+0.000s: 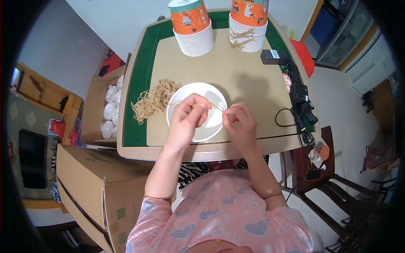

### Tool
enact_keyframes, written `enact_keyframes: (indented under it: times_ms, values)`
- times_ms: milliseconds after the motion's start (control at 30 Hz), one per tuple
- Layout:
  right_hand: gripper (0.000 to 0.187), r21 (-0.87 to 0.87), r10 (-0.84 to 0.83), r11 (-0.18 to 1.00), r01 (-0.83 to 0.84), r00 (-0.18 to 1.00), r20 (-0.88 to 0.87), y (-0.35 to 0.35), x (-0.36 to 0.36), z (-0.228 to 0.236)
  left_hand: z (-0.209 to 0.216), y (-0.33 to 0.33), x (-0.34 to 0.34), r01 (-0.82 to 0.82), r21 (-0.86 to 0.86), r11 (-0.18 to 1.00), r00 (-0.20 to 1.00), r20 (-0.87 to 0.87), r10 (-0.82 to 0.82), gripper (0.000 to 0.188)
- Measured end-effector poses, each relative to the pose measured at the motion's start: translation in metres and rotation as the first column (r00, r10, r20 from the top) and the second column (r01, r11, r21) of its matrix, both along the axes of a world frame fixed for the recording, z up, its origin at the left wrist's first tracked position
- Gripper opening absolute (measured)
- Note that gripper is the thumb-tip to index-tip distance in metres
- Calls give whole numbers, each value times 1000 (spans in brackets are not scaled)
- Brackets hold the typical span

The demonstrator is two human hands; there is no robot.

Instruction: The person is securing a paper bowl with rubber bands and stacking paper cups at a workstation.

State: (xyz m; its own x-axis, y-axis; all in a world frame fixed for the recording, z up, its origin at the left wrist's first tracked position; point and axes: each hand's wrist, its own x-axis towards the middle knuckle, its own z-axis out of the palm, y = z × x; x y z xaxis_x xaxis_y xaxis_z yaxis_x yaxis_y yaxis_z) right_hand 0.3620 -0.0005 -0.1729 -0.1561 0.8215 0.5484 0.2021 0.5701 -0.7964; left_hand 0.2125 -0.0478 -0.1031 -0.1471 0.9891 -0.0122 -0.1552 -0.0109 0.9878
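A short strand of tan twine (217, 108) is stretched between my two hands. My left hand (190, 114) pinches one end with bent fingers, and my right hand (241, 123) pinches the other between thumb and fingertips. Below them stands a round white tub (206, 133), seen from above and partly covered by my hands. Just left of the tub lies a loose tangled heap of the same twine (157, 100), nearest to my left hand.
Two stacks of paper tubs, a left stack (193, 31) and a right stack (249, 27) with twine pieces on it, stand at the table's far edge. A black box (274, 57) and tangled cables (300, 111) line the right side. Cardboard boxes (120, 185) stand at left.
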Motion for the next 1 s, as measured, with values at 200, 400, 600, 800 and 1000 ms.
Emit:
enact_keyframes:
  times_ms: [200,400,600,800,1000]
  values:
    - [9,-69,5,998,-5,1000,-6,-1,7,-2,6,4,-8,-109,48,993,989,100,104,17]
    - [11,-190,88,978,-89,996,-12,4,16,-1,5,4,-3,-15,10,1000,998,66,14,17]
    - [25,-12,148,989,-147,986,80,10,17,35,13,13,7,120,128,984,979,-182,-96,10]
    - [35,-240,322,920,-310,947,11,35,22,35,37,6,-10,101,95,990,807,-590,-26,8]
    - [39,12,330,940,-341,917,224,22,6,49,47,18,-7,74,258,963,541,-822,179,8]
